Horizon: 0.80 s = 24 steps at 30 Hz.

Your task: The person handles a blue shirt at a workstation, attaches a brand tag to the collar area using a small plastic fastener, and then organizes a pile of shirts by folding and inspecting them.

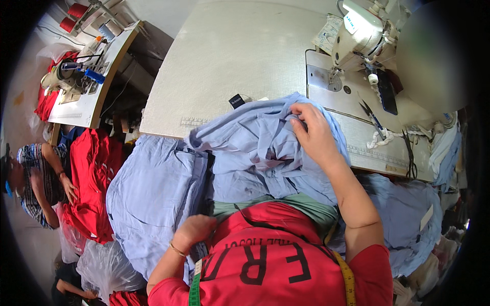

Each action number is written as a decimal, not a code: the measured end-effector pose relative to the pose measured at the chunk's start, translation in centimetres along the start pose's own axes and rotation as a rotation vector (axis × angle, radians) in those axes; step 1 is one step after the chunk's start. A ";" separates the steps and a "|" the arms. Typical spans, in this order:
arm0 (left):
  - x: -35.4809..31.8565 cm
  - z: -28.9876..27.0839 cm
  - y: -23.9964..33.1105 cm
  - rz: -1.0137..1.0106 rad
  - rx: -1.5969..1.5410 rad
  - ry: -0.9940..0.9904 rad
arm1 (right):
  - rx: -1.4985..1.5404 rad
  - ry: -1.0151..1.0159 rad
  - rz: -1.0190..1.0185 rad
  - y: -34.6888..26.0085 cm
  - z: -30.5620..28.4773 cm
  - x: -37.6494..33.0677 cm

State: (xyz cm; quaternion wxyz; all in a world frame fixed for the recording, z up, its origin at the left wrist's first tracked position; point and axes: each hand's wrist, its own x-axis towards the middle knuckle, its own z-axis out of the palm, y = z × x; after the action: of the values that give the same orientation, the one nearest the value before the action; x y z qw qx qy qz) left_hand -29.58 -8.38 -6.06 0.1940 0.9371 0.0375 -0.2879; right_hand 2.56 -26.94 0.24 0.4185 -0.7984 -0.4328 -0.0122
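A light blue garment (255, 148) lies bunched over the front edge of the sewing table (229, 56) and hangs down onto my lap. My right hand (314, 130) is on its upper right part, with thumb and curled fingers closed on a fold of the cloth. Lower down, my left hand (196, 229) is by my waist, beside a pile of light blue garments (150, 188). Its fingers are turned away and hidden, so whether it grips anything does not show. A small black label (236, 101) rests at the garment's far edge.
At the right stands a sewing machine (357, 38), with thread snips (372, 117), a phone (388, 94) and black scissors (410, 153) nearby. More blue garments (403, 214) are piled at my right. A co-worker (41, 173) handles red cloth (92, 178) at the left.
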 end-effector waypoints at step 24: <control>1.5 -13.6 -1.5 0.229 -1.070 0.720 | 0.153 0.148 0.210 -1.3 -5.8 -1.2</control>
State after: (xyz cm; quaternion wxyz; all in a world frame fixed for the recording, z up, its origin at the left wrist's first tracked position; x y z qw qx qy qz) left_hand -21.44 -1.85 2.91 0.6381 0.7471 0.1381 0.1246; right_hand 2.90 -31.31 4.41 0.5078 -0.8019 -0.3148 0.0059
